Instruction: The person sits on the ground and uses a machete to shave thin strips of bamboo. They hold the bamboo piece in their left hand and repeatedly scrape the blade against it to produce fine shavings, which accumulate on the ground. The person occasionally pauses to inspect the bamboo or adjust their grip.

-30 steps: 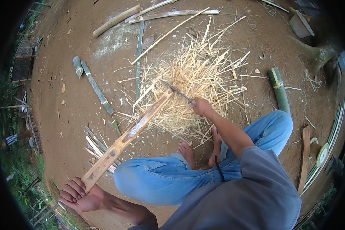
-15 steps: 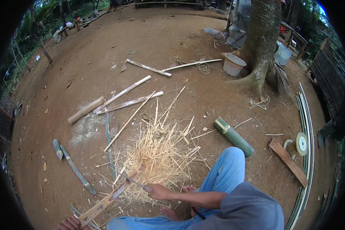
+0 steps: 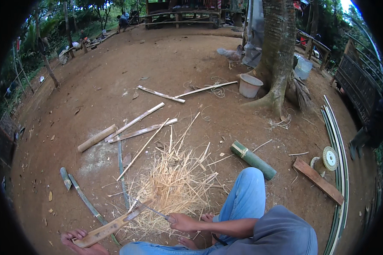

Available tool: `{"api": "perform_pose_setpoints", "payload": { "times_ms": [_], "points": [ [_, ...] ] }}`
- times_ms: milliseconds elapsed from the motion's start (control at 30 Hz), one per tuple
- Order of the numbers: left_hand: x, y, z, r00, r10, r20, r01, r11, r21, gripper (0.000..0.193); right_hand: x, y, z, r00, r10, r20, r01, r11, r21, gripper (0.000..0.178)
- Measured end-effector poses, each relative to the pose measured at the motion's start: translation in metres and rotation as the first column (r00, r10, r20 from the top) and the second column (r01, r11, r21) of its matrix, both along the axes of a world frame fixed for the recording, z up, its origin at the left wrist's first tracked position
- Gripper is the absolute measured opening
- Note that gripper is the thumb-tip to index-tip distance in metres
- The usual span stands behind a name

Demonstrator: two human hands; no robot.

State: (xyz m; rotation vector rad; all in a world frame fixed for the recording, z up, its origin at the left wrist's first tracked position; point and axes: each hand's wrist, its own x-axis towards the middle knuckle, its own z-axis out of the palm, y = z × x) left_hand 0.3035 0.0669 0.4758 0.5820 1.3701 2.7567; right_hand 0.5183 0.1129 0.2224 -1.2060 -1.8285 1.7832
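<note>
My right hand (image 3: 184,222) is closed round the handle of a thin-bladed knife (image 3: 154,210). Its blade points left and lies across the upper part of a split bamboo piece (image 3: 108,228). At the lower left, my left hand (image 3: 77,241) grips the near end of that piece, with fingers on one side and the palm beneath. The bamboo slants up and to the right, its far end over a heap of pale shavings (image 3: 174,182). My bent knee in blue jeans (image 3: 244,193) is right of the knife hand.
A green bamboo section (image 3: 254,160) lies right of the heap. Farther off are split strips (image 3: 142,129), a brown bamboo tube (image 3: 97,138) and a bucket (image 3: 250,86) by a tree (image 3: 278,55). A wooden board (image 3: 319,180) and long strips (image 3: 338,157) lie at right.
My left hand has shifted slightly up, and its fingers are less tightly wrapped round the bamboo. The knife hand is a little lower and farther right. The whole view has tilted upward.
</note>
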Motion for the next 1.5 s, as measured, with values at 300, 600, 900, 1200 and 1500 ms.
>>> {"api": "perform_pose_setpoints", "payload": {
  "times_ms": [300,600,900,1200,1500],
  "points": [
    [-0.001,-0.07,-0.046,0.905,0.147,-0.4,-0.219,0.966,-0.14,0.038,0.035,-0.033,-0.033,0.997,0.01,0.071,-0.001,0.992,-0.123,0.025],
    [-0.035,-0.079,-0.033,0.99,0.138,0.036,-0.136,0.99,-0.037,0.036,-0.022,-0.059,0.029,0.993,0.07,0.094,-0.06,0.993,-0.099,0.025],
    [-0.106,-0.133,0.005,0.999,-0.029,-0.044,0.026,0.998,-0.061,0.027,-0.088,-0.117,0.074,0.994,0.107,0.001,-0.107,0.994,0.029,0.03],
    [-0.067,-0.124,-0.048,0.949,-0.153,-0.276,0.08,0.963,-0.259,0.03,-0.068,-0.094,0.064,0.988,0.046,-0.145,-0.048,0.999,-0.007,0.027],
    [-0.086,-0.165,-0.099,0.79,-0.124,-0.6,-0.347,0.716,-0.605,0.024,-0.119,-0.055,0.087,0.904,0.094,-0.416,0.028,0.96,0.278,0.02]
  ]
}}
